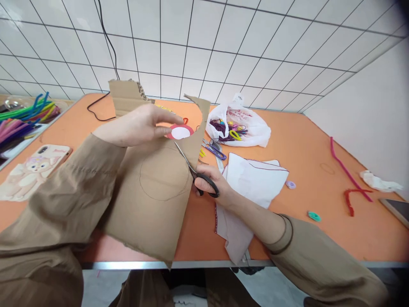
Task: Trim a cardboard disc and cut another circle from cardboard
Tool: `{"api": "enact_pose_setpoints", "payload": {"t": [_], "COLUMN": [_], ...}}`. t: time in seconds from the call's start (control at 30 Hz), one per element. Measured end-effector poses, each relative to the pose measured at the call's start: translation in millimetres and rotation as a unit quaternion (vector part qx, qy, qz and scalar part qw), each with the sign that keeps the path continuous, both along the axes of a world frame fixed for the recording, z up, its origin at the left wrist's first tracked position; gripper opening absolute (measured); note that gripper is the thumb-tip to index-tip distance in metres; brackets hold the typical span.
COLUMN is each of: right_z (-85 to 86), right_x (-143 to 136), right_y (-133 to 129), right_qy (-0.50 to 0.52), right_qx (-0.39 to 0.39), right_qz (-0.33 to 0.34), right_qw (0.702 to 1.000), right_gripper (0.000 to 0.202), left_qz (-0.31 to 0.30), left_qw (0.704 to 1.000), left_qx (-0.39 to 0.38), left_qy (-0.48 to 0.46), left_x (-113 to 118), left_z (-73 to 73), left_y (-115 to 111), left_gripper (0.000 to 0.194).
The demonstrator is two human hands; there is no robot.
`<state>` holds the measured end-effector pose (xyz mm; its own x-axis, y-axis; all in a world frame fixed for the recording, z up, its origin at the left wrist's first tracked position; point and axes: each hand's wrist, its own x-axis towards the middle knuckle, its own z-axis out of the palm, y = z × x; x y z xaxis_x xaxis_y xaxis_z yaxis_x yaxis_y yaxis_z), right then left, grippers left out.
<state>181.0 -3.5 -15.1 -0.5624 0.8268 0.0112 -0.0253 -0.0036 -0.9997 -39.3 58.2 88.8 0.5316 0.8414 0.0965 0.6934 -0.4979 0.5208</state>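
My right hand (209, 181) grips black-handled scissors (204, 184) by their finger loops. The blades lie over a brown cardboard sheet (140, 226), pointing up and left across the right side of a pencilled circle. A curved cutout shapes the sheet's upper right edge, leaving a narrow strip. My left hand (143, 121) reaches over the far edge of the cardboard. Its thumb and forefinger close at the left side of a red-rimmed white disc (180, 133); the other fingers are hidden. Beside my right wrist lies a white cloth (255, 179) with dark red stitching.
Purple-handled scissors (217, 150) and a white plastic bag (255, 130) of yarn lie beyond my right hand. A cardboard scrap (124, 96) stands near the tiled wall. Pipe cleaners (25, 113) and a phone (36, 170) are leftward; green (314, 216) and lilac (290, 184) spools rightward.
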Motion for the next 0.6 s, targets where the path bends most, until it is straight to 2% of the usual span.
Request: {"api": "enact_pose_setpoints", "payload": {"t": [0.1, 0.13, 0.23, 0.3, 0.37, 0.47, 0.53, 0.6], "right_z": [-2.0, -3.0, -5.9, -7.7, -9.0, -10.4, -11.0, -11.2], "right_x": [0.8, 1.2, 2.1, 2.4, 2.1, 0.8, 0.0, -0.2], "right_y": [1.7, 2.6, 5.7, 7.3, 8.3, 8.7, 8.4, 7.9], "right_qy": [0.012, 0.020, 0.043, 0.052, 0.056, 0.067, 0.067, 0.064], "right_qx": [0.034, 0.050, 0.080, 0.077, 0.066, 0.059, 0.064, 0.072], "right_qz": [-0.075, -0.104, -0.180, -0.212, -0.220, -0.190, -0.161, -0.143], "right_qw": [0.997, 0.993, 0.979, 0.973, 0.972, 0.978, 0.983, 0.985], "right_gripper": [0.052, 0.051, 0.048, 0.047, 0.047, 0.048, 0.047, 0.046], "left_qz": [0.078, 0.098, 0.178, 0.219, 0.241, 0.274, 0.261, 0.263], "left_qw": [0.981, 0.972, 0.955, 0.952, 0.955, 0.956, 0.960, 0.960], "left_qx": [0.022, 0.051, 0.112, 0.107, 0.061, 0.004, -0.040, -0.048], "left_qy": [-0.174, -0.208, -0.210, -0.185, -0.164, -0.104, -0.095, -0.085], "left_x": [2.5, 2.0, -4.7, -12.2, -20.1, -28.6, -31.0, -31.3], "left_z": [19.9, 25.4, 33.6, 31.1, 24.0, 9.5, 0.3, -7.4], "left_y": [-18.5, -23.8, -30.7, -27.1, -19.0, -3.5, 7.0, 16.3], "left_gripper": [0.042, 0.040, 0.036, 0.041, 0.055, 0.061, 0.060, 0.062]}}
